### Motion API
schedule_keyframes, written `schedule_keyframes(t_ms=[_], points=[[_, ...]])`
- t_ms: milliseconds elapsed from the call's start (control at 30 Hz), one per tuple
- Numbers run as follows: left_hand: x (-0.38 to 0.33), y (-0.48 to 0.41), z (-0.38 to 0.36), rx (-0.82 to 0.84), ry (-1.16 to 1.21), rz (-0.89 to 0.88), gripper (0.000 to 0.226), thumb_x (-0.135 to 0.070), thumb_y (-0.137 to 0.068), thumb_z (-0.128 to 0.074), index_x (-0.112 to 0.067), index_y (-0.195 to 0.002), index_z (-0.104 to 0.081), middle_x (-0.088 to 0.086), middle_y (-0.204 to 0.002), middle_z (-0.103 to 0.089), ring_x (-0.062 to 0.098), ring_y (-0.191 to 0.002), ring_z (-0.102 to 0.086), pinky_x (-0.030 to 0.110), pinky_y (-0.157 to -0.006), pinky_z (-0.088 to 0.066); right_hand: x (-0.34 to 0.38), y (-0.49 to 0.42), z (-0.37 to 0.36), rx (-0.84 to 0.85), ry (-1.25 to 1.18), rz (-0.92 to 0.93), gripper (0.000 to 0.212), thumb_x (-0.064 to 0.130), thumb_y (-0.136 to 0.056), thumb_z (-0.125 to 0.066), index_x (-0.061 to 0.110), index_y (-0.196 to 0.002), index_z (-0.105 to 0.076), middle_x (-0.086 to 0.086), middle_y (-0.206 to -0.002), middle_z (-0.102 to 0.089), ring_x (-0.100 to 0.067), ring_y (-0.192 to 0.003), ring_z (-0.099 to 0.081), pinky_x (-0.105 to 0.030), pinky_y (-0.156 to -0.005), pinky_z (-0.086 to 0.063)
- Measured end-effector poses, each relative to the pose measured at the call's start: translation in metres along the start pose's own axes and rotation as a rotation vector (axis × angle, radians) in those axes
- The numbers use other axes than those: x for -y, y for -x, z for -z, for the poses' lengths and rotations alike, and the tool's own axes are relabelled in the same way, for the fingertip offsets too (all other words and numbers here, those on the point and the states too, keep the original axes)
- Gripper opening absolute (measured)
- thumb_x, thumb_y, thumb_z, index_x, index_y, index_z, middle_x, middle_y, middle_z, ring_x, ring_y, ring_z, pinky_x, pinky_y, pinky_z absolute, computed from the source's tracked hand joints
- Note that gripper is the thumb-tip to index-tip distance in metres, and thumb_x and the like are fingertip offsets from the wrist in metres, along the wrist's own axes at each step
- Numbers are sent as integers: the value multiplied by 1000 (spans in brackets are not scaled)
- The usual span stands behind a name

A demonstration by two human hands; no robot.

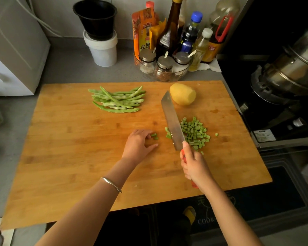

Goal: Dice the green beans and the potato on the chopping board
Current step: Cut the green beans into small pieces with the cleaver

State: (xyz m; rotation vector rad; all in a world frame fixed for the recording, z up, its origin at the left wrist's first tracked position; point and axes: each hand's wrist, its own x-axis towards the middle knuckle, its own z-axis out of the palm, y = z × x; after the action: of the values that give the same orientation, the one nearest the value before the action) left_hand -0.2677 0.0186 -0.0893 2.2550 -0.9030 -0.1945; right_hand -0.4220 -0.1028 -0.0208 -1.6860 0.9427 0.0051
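A large wooden chopping board (75,157) covers the counter. Whole green beans (116,101) lie in a bundle at its back middle, and a peeled yellow potato (182,94) sits to their right. A heap of diced bean pieces (195,133) lies right of centre. My right hand (194,166) grips the red handle of a cleaver (171,119), whose blade stands against the left side of the heap. My left hand (138,145) rests on the board with curled fingertips touching a few short bean ends (155,136).
Behind the board stand a glass bowl of spice jars (163,68), sauce bottles (169,31) and a white tub with a black pot (100,32). A stove with a steel pot (289,68) borders the right edge. A white appliance (13,50) stands at the left.
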Motion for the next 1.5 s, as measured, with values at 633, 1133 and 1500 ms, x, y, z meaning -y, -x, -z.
schedule_keyframes(t_ms=[633,1133,1500], points=[[15,-86,44,36,-478,31,61,-38,-96,-48,-19,-149,-25,6,-154,-26,29,-143,-17,39,-116,-12,24,-15,21,9,-124,82,52,46,-100,-35,11,-61,-37,-2,-48,-25,-12,-34,-24,-22,-37,-17],[47,-63,61,137,-674,-75,49,-36,-96,-51,-19,-140,-39,7,-134,-47,28,-127,-40,37,-106,-27,31,-21,-6,66,-152,64,53,61,-84,-37,11,-66,-40,-1,-48,-26,-15,-36,-22,-24,-40,-15],[51,-31,63,172,-495,-71,37,-27,-97,-50,-16,-132,-47,9,-130,-46,32,-115,-48,40,-92,-41,20,-12,-42,121,-141,-106,52,53,-99,-33,11,-71,-43,1,-50,-32,-13,-37,-27,-25,-42,-20]])
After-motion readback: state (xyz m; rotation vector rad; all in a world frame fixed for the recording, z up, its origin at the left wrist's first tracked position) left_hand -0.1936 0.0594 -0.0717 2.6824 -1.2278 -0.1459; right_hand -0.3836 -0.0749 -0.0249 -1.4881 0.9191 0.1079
